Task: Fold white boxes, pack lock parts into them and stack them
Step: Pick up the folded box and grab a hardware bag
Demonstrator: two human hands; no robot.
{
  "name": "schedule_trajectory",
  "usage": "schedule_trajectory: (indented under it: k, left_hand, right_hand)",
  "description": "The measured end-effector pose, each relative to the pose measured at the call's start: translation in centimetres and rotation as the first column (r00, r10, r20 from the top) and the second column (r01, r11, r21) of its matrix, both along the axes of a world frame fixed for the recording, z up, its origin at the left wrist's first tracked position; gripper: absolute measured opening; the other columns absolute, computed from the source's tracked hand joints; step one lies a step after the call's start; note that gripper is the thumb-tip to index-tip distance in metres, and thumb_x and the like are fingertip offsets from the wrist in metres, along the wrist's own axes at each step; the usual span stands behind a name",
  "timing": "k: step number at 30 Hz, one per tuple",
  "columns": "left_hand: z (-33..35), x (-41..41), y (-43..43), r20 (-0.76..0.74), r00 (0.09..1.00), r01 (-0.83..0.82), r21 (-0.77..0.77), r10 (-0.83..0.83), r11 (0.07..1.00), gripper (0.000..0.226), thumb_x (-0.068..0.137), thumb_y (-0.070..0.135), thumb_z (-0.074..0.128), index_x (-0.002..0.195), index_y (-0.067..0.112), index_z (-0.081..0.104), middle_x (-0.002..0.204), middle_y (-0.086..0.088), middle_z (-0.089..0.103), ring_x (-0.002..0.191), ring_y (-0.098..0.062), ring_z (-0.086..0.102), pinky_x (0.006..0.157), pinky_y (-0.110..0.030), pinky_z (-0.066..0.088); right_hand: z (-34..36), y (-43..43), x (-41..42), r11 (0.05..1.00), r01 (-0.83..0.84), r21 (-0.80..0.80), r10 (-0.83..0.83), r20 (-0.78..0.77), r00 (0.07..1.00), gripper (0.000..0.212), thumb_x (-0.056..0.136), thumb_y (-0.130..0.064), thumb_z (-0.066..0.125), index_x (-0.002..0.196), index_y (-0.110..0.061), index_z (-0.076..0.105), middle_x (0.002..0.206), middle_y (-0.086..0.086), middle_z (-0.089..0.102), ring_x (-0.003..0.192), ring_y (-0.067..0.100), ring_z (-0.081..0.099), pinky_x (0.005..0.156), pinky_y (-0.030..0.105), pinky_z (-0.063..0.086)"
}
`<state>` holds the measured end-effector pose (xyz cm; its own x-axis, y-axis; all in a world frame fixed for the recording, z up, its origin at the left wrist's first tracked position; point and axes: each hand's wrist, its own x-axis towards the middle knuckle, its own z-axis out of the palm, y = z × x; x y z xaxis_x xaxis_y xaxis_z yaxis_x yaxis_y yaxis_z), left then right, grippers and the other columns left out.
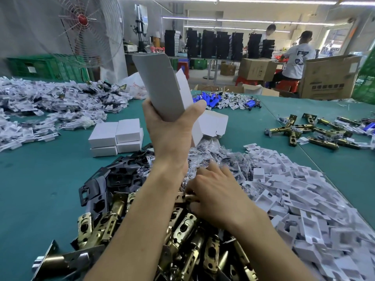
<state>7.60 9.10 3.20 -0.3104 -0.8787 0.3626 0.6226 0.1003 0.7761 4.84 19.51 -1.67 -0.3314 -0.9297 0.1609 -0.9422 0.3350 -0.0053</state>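
Head view: four finished boxes stacked on the table, heaps of parts left to pack. Left hand grips white box by its lower end, raised, long axis near upright, top leaning left, unclosed. Right hand fingers curl round a brass latch

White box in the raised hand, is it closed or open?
Open: the white box in the left hand has a flap sticking out, untucked.
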Motion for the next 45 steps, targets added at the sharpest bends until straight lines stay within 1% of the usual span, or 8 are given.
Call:
schedule_trajectory:
  k: [7,14,21,25,28,33,38,45]
  left_hand:
    - [0.4,0.4,0.3,-0.018,0.992,0.124,-0.048,-0.125,0.991,0.066,0.062,0.014,0.085,0.114,0.028,0.047,0.085,0.016,0.070,0.076,-0.003,0.066,0.071,-0.026,0.055]
    - [0.5,0.5,0.6,0.010,0.981,0.193,-0.148,-0.194,0.970,0.058,0.068,0.018,0.082,0.112,0.031,0.046,0.081,0.022,0.068,0.077,-0.001,0.067,0.072,-0.026,0.056]
    - [-1.5,0.3,0.9,0.546,0.677,0.584,0.010,-0.493,0.812,0.085,0.053,0.025,0.088,0.127,0.038,0.048,0.110,0.004,0.066,0.088,-0.008,0.069,0.074,-0.033,0.055]
    - [-2.0,0.2,0.6,0.575,0.598,0.672,0.020,-0.558,0.741,0.078,0.053,0.017,0.089,0.123,0.030,0.057,0.096,0.008,0.072,0.084,-0.007,0.069,0.072,-0.026,0.054]
    - [-2.3,0.3,0.2,0.604,0.530,0.721,0.049,-0.596,0.691,0.076,0.053,0.013,0.089,0.118,0.039,0.061,0.092,0.011,0.072,0.084,-0.006,0.069,0.074,-0.029,0.054]
    - [-2.4,0.5,0.5,0.657,0.410,0.811,0.054,-0.632,0.582,0.075,0.058,0.009,0.086,0.116,0.051,0.062,0.093,0.016,0.070,0.093,-0.011,0.064,0.086,-0.043,0.050]
    - [-2.1,0.5,1.0,0.645,0.473,0.811,-0.052,-0.601,0.583,0.088,0.057,0.010,0.089,0.130,0.047,0.055,0.125,0.006,0.065,0.118,-0.018,0.059,0.096,-0.046,0.050]
    - [-1.9,0.5,1.8,0.723,0.552,0.773,-0.256,-0.416,0.580,0.082,0.066,0.013,0.081,0.135,0.037,0.043,0.133,0.003,0.058,0.122,-0.016,0.057,0.096,-0.046,0.053]
  right_hand:
    - [0.5,-0.3,-1.0,0.946,0.058,-0.320,-0.076,-0.044,0.996,0.020,0.087,-0.037,0.065,0.107,-0.032,0.067,0.102,-0.008,0.055,0.095,0.019,0.042,0.074,0.033,0.022]
    - [1.8,2.4,-5.2,0.708,0.435,-0.557,-0.334,0.278,0.901,0.025,0.087,-0.026,0.069,0.112,-0.030,0.068,0.101,-0.003,0.069,0.094,0.025,0.054,0.076,0.036,0.035]
    - [4.3,4.2,-6.3,0.408,0.482,-0.775,0.133,0.573,0.809,0.028,0.089,-0.025,0.072,0.114,-0.024,0.058,0.095,-0.010,0.071,0.096,0.010,0.069,0.088,0.047,0.055]
    - [5.7,4.7,-5.9,0.329,0.367,-0.870,0.406,0.481,0.777,0.057,0.093,-0.008,0.065,0.143,-0.017,0.041,0.103,0.005,0.070,0.092,0.015,0.073,0.080,0.029,0.060]
    - [6.1,5.1,-6.0,0.265,0.287,-0.921,0.439,0.380,0.814,0.081,0.090,0.001,0.067,0.154,-0.018,0.022,0.103,-0.025,0.066,0.088,0.009,0.071,0.081,0.024,0.058]
    - [6.3,5.6,-6.0,0.288,0.265,-0.920,0.503,0.381,0.776,0.074,0.083,0.000,0.073,0.145,-0.016,0.034,0.097,0.008,0.068,0.085,0.017,0.072,0.081,0.022,0.056]
    - [6.3,5.6,-5.7,0.458,0.149,-0.877,0.493,0.389,0.778,0.070,0.078,-0.007,0.080,0.136,-0.030,0.048,0.089,0.001,0.075,0.083,0.016,0.074,0.078,0.037,0.060]
    - [6.3,5.9,-6.1,0.542,0.097,-0.834,0.485,0.405,0.775,0.066,0.077,0.003,0.077,0.127,-0.035,0.057,0.083,-0.004,0.075,0.059,-0.004,0.059,0.059,0.005,0.042]
